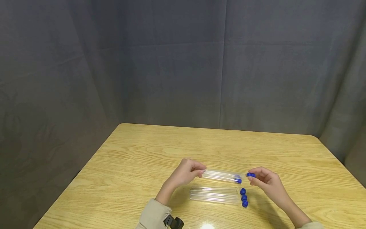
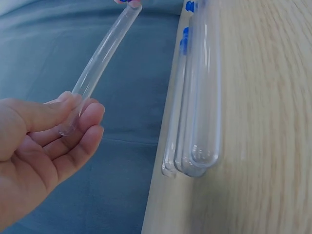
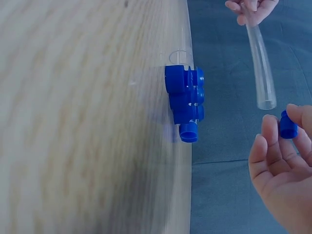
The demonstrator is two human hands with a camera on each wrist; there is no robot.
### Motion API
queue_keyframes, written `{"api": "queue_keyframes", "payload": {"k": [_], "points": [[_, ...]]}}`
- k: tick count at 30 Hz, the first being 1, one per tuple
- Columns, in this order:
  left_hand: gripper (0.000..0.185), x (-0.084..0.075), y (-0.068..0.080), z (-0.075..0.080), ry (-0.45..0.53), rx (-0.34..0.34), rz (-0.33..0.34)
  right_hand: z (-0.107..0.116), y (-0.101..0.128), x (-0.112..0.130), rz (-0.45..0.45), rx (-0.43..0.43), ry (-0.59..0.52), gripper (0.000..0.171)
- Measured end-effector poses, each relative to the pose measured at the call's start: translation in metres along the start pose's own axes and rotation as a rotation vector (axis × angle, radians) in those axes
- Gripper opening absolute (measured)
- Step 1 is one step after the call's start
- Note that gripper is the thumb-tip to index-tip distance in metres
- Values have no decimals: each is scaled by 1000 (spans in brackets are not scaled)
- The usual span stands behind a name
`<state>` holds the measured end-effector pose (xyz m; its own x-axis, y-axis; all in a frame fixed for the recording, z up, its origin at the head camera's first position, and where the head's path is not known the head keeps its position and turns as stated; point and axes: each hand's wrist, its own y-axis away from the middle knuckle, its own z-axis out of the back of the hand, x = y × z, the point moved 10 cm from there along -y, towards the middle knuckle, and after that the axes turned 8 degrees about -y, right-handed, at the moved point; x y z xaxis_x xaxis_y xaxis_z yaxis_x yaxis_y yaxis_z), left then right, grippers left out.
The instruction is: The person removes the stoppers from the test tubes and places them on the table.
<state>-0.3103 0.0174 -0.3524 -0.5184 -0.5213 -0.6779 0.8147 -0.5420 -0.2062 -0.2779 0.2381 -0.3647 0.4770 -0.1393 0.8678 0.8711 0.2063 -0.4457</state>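
One dark curtain [image 1: 171, 63], hung behind. One wooden table [image 1: 137, 152]. One left hand [image 1: 186, 173], thumb and fingers pinching a clear tube [image 2: 104, 56] at one end, raised above the table. One right hand [image 1: 267, 181], fingertips grasping a blue cap [image 3: 288, 127] just beside that tube's open end. Several other tubes [image 1: 214, 195], lying side by side on the table. Three loose caps [image 1: 244, 197], in a row beside them.

no readable text, no legible labels, brands, numbers or signs, any tiny lettering perhaps lost to blur
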Motion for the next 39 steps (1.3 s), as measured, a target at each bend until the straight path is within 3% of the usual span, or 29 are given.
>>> {"api": "queue_keyframes", "payload": {"k": [19, 31, 39], "points": [[17, 15, -1, -8, -111, 14, 34, -4, -1, 0, -43, 22, -35, 12], [15, 17, -1, -16, -215, 24, 15, -6, 1, -2, -57, 37, -41, 13], [14, 16, -3, -17, -231, 33, 26, -5, 0, -3, -59, 43, -26, 14]]}}
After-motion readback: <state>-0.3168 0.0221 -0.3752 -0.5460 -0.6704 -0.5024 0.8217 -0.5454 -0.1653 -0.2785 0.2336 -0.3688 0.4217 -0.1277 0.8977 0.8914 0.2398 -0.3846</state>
